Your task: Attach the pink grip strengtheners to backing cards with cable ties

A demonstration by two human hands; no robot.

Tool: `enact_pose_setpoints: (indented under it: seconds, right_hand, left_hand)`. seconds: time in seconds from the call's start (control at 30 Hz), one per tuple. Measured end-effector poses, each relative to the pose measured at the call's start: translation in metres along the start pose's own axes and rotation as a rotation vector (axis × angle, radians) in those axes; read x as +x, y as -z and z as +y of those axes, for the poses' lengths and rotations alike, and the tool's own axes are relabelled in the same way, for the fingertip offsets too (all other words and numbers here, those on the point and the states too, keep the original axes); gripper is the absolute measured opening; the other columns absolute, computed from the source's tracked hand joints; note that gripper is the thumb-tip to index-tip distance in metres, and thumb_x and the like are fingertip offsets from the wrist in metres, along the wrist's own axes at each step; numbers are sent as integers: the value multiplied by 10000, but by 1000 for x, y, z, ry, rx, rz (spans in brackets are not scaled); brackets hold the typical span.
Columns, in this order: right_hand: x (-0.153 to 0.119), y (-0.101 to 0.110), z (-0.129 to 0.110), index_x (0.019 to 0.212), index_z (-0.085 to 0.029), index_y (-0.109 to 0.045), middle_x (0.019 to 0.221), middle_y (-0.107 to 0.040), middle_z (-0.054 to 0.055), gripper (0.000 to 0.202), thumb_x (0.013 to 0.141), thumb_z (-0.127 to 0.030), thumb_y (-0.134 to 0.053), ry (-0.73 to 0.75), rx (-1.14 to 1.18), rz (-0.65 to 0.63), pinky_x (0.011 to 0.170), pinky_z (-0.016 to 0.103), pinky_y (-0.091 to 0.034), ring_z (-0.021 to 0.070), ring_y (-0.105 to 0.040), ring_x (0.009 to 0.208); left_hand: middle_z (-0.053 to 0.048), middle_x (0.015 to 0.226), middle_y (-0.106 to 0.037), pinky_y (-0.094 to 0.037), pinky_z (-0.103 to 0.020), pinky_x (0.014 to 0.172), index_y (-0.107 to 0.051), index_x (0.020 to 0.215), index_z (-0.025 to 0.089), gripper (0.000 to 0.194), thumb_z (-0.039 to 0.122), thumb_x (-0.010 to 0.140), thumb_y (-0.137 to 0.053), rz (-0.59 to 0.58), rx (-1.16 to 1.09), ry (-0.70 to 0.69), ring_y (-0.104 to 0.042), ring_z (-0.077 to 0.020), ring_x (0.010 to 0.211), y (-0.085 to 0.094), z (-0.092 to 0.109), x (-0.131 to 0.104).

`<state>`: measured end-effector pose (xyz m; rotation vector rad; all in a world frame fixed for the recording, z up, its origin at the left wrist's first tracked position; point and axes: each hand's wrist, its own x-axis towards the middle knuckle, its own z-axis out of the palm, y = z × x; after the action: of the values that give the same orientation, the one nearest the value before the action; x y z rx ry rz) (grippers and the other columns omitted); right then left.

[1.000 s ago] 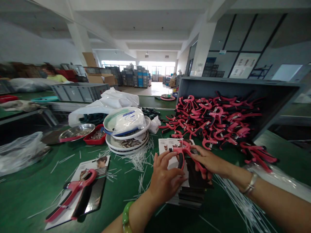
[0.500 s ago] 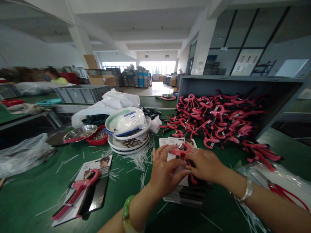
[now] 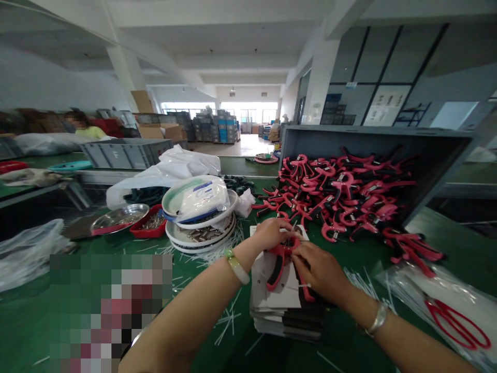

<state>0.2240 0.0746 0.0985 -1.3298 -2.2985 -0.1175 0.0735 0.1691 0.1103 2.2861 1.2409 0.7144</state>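
A stack of printed cards (image 3: 272, 313) stands on the green table, and pink-and-black pliers (image 3: 276, 272) with a curved head lie on its top card. My left hand (image 3: 272, 233) bends over the head of the pliers, fingers closed on it. Pinched against the right side of the same head are the fingertips of my right hand (image 3: 320, 267). A short white cable tie (image 3: 305, 285) sticks out by the right handle, below my right hand. My fingers hide most of the head.
A grey crate (image 3: 378, 135) lies on its side, pink pliers (image 3: 344, 186) spilling out. White cable ties (image 3: 229, 321) are scattered about. Stacked plates (image 3: 200, 233) with metal parts and a red tray (image 3: 149, 225) stand left; red-handled scissors (image 3: 458, 324) lie right. A person (image 3: 87, 127) is behind.
My left hand has moved up and over the head of the pliers, uncovering the handles. My right hand has shifted slightly down and right.
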Motion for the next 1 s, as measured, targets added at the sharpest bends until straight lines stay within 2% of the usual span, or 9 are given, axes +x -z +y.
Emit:
enact_pose_setpoints:
  seconds: [0.1, 0.27, 0.33, 0.4, 0.5, 0.6, 0.73, 0.87, 1.0]
  right_hand:
    - [-3, -4, 6, 804, -182, -575, 769, -606, 60, 202, 898, -226, -402, -14, 72, 103, 662, 279, -466, 174, -597, 736]
    - [-3, -7, 7, 776, -196, -549, 726, -578, 54, 209, 907, -245, -394, 2, 111, 241, 645, 278, -447, 177, -575, 705]
    - [-1, -6, 5, 788, -199, -552, 740, -590, 60, 210, 907, -248, -386, 6, 119, 225, 646, 279, -446, 181, -580, 712]
    - [1, -4, 3, 800, -201, -559, 763, -605, 62, 204, 899, -252, -388, -13, 141, 150, 645, 277, -447, 180, -585, 713]
    - [2, -1, -1, 771, -202, -566, 808, -620, 65, 183, 874, -248, -421, -60, 189, 18, 671, 281, -449, 173, -583, 715]
    - [1, 1, -5, 745, -196, -591, 835, -626, 73, 158, 839, -227, -467, -72, 207, -24, 737, 306, -441, 188, -584, 783]
    - [0, 0, -5, 728, -213, -653, 758, -626, 45, 205, 845, -304, -512, -131, 317, -24, 699, 289, -435, 185, -590, 774]
    - [1, -6, -4, 685, -222, -680, 694, -606, 27, 255, 822, -404, -566, -251, 407, 70, 642, 281, -428, 170, -570, 660]
    - [1, -13, -2, 695, -213, -667, 716, -608, 22, 250, 816, -412, -576, -267, 488, 147, 644, 279, -430, 165, -570, 651]
  left_hand:
    - [11, 974, -716, -461, -241, 766, -731, 910, 274, 278, 476, 789, -585, 11, -12, -9, -634, -177, 898, -4, 1, -4]
    - [30, 936, -734, -449, -231, 760, -732, 915, 300, 200, 377, 824, -572, -12, 52, -141, -645, -163, 892, 2, 3, -23]
    - [33, 922, -737, -453, -237, 736, -734, 900, 300, 177, 360, 810, -594, -28, 75, -124, -652, -169, 873, 3, 2, -28]
    - [27, 893, -741, -458, -235, 710, -735, 893, 287, 167, 351, 800, -612, -12, 43, -119, -658, -169, 842, 2, 0, -33]
    - [11, 867, -742, -467, -230, 722, -733, 882, 248, 147, 307, 800, -627, 65, -100, -161, -664, -158, 821, -4, -6, -38]
    - [-5, 879, -741, -475, -230, 756, -728, 875, 215, 126, 261, 800, -638, 152, -246, -197, -668, -145, 813, -10, -9, -42]
    - [-11, 843, -740, -476, -235, 712, -721, 840, 202, 91, 228, 785, -653, 167, -235, -228, -665, -136, 745, -13, -12, -45]
    - [13, 815, -738, -419, -319, 844, -718, 816, 243, 72, 223, 778, -660, 165, 0, -301, -658, -153, 778, -11, -14, -45]
    - [25, 866, -739, -368, -370, 893, -705, 852, 265, 94, 234, 798, -634, 157, 101, -318, -653, -164, 818, -8, -13, -46]
